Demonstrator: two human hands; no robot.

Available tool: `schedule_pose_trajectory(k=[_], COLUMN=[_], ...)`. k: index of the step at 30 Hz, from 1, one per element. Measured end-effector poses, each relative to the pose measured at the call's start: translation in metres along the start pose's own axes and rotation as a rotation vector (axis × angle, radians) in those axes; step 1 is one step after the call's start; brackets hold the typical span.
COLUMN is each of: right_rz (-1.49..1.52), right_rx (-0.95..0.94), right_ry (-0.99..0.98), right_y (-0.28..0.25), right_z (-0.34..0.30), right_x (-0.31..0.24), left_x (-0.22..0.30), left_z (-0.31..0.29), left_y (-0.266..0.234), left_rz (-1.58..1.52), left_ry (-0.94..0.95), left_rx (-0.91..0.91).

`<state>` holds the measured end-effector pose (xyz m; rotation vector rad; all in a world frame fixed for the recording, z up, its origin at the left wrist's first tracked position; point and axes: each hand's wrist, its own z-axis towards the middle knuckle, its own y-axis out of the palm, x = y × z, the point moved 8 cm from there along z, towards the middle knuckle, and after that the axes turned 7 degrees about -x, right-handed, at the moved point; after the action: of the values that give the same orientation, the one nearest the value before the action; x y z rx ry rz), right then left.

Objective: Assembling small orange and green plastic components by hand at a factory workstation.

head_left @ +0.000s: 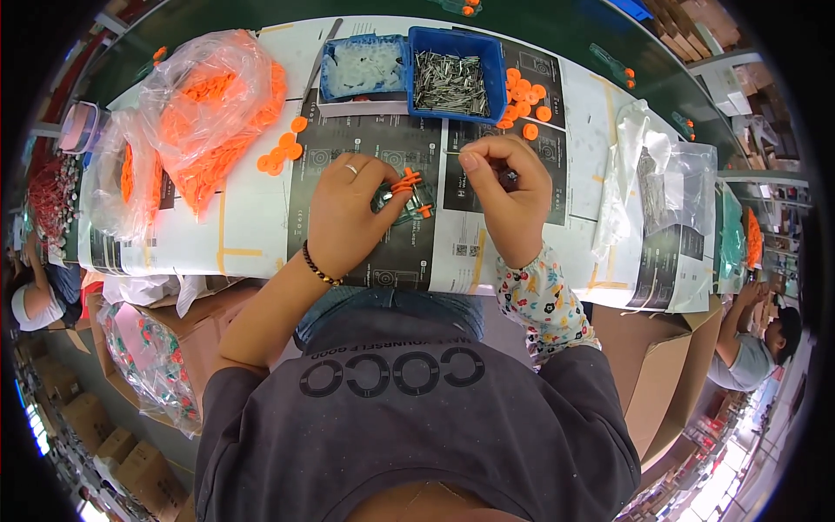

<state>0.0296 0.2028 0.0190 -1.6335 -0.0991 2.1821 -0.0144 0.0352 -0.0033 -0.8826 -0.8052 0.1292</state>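
My left hand [348,209] is closed around a small green see-through toy car body [421,195] with orange wheels, part of it hidden behind the fingers. Slightly to its right, my right hand [519,196] pinches a thin metal pin [452,153] between thumb and forefinger, its tip pointing left. A dark object [510,176] shows among the curled fingers of that hand, too small to name. Beyond the hands stands a blue bin [503,83] full of metal pins. Loose orange wheels [525,96] lie right of the bin, and a few more orange wheels [280,155] lie to the left.
A plastic bag [209,113] of orange parts fills the table's left. Beside the bin sits a blue tray [364,65] with whitish, grease-like stuff. Plastic bags [687,187] lie at right. Cardboard boxes [657,374] stand below the table edge. Another person [752,348] works far right.
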Motion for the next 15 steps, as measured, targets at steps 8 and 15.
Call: schedule_pose_trajectory(k=[8,15], right_rz=[0.038,-0.04], right_rx=[-0.029,0.073], right_ry=[0.023,0.049], right_y=[0.006,-0.001], right_z=[0.004,-0.006], right_x=[0.0,0.008], left_x=[-0.014,-0.022], left_z=[-0.004,-0.006], left_y=[-0.003,-0.012], left_rz=[-0.062,-0.157], left_ry=[-0.12,-0.007], left_rx=[0.0,0.009])
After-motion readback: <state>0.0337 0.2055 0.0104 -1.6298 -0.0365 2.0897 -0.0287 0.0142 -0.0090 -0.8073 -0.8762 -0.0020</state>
